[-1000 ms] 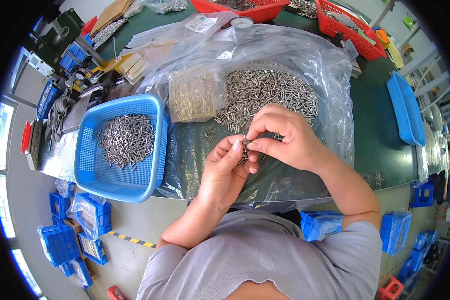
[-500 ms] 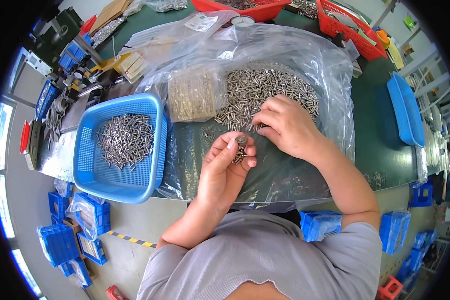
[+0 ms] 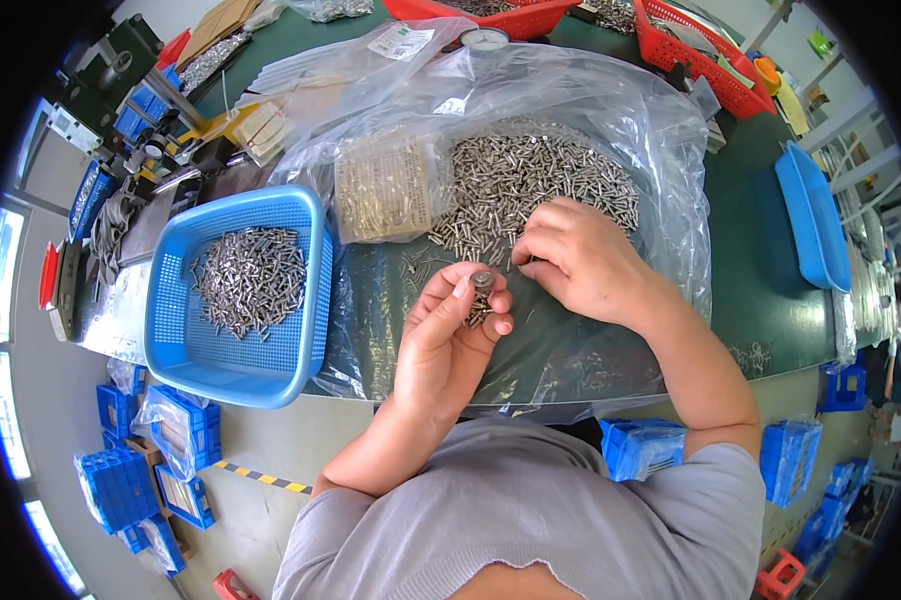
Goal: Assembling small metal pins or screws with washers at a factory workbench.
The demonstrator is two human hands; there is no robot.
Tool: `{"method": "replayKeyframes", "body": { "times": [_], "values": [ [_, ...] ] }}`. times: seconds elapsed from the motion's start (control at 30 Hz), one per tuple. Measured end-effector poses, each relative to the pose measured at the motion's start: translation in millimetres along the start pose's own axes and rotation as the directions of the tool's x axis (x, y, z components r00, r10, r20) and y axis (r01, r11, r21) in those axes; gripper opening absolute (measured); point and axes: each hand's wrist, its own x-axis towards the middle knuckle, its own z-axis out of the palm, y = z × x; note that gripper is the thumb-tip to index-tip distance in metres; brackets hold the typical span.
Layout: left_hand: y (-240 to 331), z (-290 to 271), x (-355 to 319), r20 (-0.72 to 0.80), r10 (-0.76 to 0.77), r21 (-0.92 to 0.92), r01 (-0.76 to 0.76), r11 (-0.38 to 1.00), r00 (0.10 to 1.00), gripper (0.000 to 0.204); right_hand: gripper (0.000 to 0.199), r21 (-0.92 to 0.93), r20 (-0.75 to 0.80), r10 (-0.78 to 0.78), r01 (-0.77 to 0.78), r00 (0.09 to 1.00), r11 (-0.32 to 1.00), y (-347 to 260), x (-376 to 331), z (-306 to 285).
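My left hand (image 3: 444, 332) is closed, thumb and forefinger pinching a small round metal piece (image 3: 483, 280) with a hole in its middle. Several small metal pins (image 3: 479, 308) lie in the curled fingers below it. Just to the right, my right hand (image 3: 583, 262) is closed in a pinch at the near edge of a large pile of metal pins (image 3: 531, 180). What its fingertips hold is too small to make out. The pile rests on a clear plastic sheet (image 3: 666, 180). Left of it stands a plastic-wrapped block (image 3: 383, 190), yellowish and box-shaped.
A blue perforated basket (image 3: 236, 375) at the left holds more pins (image 3: 253, 285). Red baskets (image 3: 706, 72) and a round dial (image 3: 484, 39) are at the far side. Another blue basket (image 3: 809, 218) sits at the right edge. Dark machinery (image 3: 116, 65) stands far left.
My right hand has drawn back slightly toward me and to the right, from the edge of the pile. My left hand stays nearly still, with the round metal piece in it.
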Motion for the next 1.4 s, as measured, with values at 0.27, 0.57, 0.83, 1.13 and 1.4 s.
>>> {"method": "replayKeyframes", "body": {
  "times": [0.27, 0.57, 0.83, 1.13, 1.4],
  "values": [
    [0.3, 0.9, -0.6, -0.003, 0.001, -0.005, -0.001, 1.000, 1.000, 0.021, 0.011, 0.090, 0.042, 0.071, -0.074, 0.997, 0.993, -6.5, 1.2, 0.6],
    [1.0, 1.5, -2.4, 0.024, -0.045, 0.036, 0.044, 0.998, 0.999, 0.016, 0.006, 0.868, 0.239, 0.282, -0.334, 0.929, 0.368, -20.6, -0.4, -3.7],
    [-0.5, 3.1, -1.9, -0.005, -0.065, 0.037, 0.065, 0.997, 0.998, 0.016, 0.004, 0.887, 0.215, 0.251, -0.296, 0.944, 0.354, -23.2, -0.6, -0.9],
    [1.9, 0.6, -2.6, 0.000, -0.056, 0.039, 0.056, 0.998, 0.998, 0.015, 0.003, 0.816, 0.122, 0.206, -0.217, 0.971, 0.536, -24.7, 2.9, -2.4],
    [-2.4, 7.8, -2.2, -0.009, -0.036, 0.101, 0.036, 0.994, 0.999, 0.017, 0.015, 0.793, 0.250, 0.200, -0.319, 0.947, 0.519, -21.3, -0.2, -4.2]
  ]
}}
